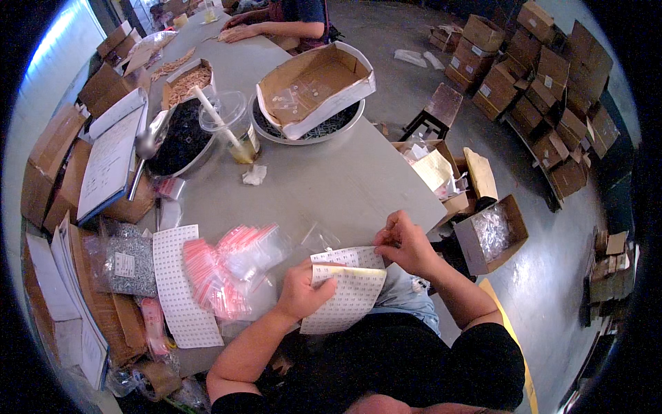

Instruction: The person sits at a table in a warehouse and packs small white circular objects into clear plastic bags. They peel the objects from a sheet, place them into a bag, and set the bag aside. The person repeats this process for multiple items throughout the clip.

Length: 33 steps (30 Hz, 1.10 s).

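1. A second sticker sheet [181,286] lies flat on the grey table [331,179], just left of a heap of small red-topped zip bags [231,265].
2. The left hand [301,290] is closed on a sheet of small stickers [348,290] — thumb on top, at the table's near edge.
3. The right hand [403,241] pinches that sheet's upper right corner — fingertips together.

- Bare bench [345,179] lies open beyond the hands, up to the metal bowl [307,131].
- Leftward, small red-topped bags [231,269] and a label sheet [181,286] block the way.
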### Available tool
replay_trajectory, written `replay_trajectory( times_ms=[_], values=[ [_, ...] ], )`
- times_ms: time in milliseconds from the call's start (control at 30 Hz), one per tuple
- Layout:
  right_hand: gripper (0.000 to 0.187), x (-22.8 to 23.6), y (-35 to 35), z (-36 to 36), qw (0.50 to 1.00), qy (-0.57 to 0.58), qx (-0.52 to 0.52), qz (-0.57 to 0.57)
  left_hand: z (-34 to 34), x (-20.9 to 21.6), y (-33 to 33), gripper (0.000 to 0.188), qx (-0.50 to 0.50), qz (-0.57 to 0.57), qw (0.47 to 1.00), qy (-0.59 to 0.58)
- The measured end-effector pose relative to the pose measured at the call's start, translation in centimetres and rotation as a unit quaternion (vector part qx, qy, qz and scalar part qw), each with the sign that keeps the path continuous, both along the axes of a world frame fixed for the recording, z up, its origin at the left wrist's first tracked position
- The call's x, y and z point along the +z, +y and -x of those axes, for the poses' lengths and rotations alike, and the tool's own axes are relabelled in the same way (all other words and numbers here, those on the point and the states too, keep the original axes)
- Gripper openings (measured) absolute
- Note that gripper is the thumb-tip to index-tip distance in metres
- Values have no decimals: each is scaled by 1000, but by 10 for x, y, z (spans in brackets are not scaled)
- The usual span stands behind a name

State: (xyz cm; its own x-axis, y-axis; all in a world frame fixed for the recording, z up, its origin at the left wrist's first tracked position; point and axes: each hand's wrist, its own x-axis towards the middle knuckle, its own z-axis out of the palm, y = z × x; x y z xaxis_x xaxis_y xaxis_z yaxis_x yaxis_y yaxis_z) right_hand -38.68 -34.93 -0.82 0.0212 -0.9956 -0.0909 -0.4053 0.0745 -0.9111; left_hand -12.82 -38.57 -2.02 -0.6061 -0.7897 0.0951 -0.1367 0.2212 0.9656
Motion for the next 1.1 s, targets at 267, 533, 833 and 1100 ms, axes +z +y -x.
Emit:
replay_trajectory(
  times_ms=[267, 533, 833, 1100],
  values=[
    [36, 2, 5, -4, 989, 105, 28, 102, 1, 3, -1, 25, 4, -2, 1000, -10],
    [33, 6, 5, -2, 998, 43, 23, 46, 0, 4, -3, 22, -32, 53, 998, -21],
    [37, 9, 3, -2, 996, 68, 42, 25, 3, 10, -2, 23, -49, 98, 994, -10],
    [30, 10, 7, 3, 986, 138, 58, 68, 0, -2, 0, 25, -29, -3, 999, -16]
  ],
)
